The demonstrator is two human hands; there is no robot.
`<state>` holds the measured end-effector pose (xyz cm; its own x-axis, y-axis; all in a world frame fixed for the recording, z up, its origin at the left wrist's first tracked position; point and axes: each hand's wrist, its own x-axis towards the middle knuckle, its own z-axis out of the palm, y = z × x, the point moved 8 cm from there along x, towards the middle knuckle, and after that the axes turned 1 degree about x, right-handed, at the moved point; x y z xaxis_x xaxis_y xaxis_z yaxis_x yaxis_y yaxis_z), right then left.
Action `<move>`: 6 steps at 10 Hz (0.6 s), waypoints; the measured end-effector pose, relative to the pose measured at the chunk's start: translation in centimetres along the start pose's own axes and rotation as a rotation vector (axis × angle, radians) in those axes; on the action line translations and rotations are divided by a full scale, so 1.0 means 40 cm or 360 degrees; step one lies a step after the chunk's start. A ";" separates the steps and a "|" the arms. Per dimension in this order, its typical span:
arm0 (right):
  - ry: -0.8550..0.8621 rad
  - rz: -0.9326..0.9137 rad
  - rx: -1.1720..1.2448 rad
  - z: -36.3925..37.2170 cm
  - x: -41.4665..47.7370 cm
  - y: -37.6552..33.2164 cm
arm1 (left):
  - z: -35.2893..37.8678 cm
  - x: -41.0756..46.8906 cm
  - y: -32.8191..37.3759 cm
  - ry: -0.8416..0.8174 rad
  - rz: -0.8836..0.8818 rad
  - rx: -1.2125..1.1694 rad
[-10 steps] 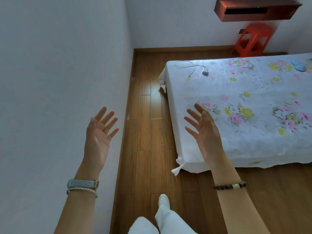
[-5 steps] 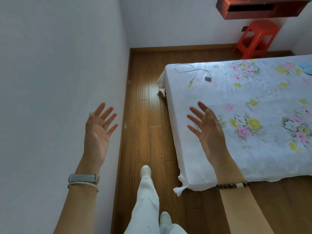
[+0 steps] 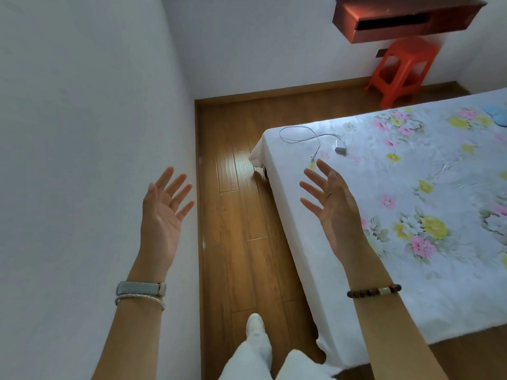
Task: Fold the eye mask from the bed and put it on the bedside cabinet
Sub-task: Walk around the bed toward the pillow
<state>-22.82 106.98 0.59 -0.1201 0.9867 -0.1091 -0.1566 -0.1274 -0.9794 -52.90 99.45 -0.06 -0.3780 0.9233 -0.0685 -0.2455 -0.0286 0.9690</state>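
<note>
A light blue eye mask (image 3: pixel 498 113) lies on the far right of the bed (image 3: pixel 428 193), cut off by the frame's right edge. The bed has a white sheet with pink and yellow flowers. My left hand (image 3: pixel 162 215) is raised in front of the white wall, palm up, fingers spread, holding nothing. My right hand (image 3: pixel 333 204) hovers over the bed's near left corner, also spread and empty. Both hands are far from the mask. A dark red wall-mounted cabinet (image 3: pixel 406 19) hangs at the top right.
A white charger with its cable (image 3: pixel 340 146) lies near the bed's far left corner. An orange plastic stool (image 3: pixel 403 69) stands under the cabinet. A strip of wooden floor (image 3: pixel 241 215) runs between the wall and the bed, with my legs (image 3: pixel 255 352) on it.
The view has advanced along the floor beside the bed and shifted left, so the mask has slid to the frame's right edge. Both hands stay spread and empty.
</note>
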 end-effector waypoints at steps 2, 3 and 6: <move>0.0028 -0.0009 -0.0005 0.055 0.153 -0.012 | -0.007 0.181 0.016 -0.0053 -0.0018 0.0001; 0.0045 -0.0008 0.0003 0.058 0.223 -0.014 | -0.006 0.258 0.008 -0.0055 -0.0034 -0.0007; -0.0004 -0.0007 0.0028 0.080 0.532 -0.010 | 0.031 0.537 -0.011 -0.0018 -0.0018 0.0013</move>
<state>-28.44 127.70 -0.79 -0.1220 0.9870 -0.1044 -0.1743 -0.1249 -0.9767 -59.81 119.78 -1.66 -0.3652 0.9278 -0.0766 -0.2420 -0.0151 0.9702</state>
